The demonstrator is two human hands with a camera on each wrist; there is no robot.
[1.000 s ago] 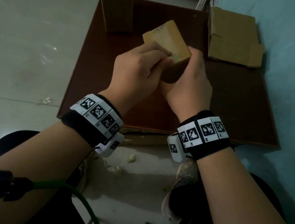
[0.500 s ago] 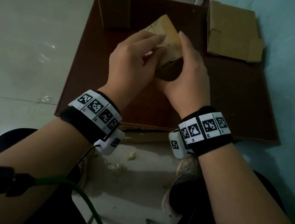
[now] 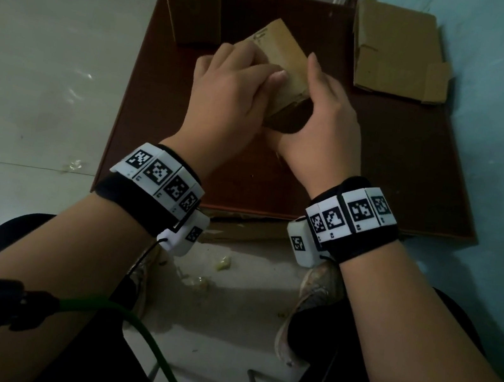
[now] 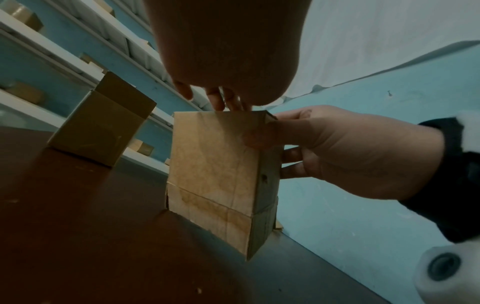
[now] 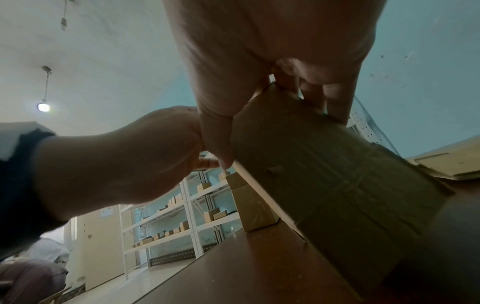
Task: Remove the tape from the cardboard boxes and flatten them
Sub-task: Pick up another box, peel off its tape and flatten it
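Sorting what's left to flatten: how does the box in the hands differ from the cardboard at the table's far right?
The held box still has its box shape and stands tilted on the table; the far-right cardboard lies flat, already collapsed. The left hand and right hand grip the held box; nothing touches the far-right cardboard. Both are plain brown cardboard on the dark table.

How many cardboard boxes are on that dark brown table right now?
3: a small brown cardboard box gripped by both hands at the centre, a tall open cardboard box standing at the far left, and a flattened cardboard box lying at the far right. More sit on background shelves.
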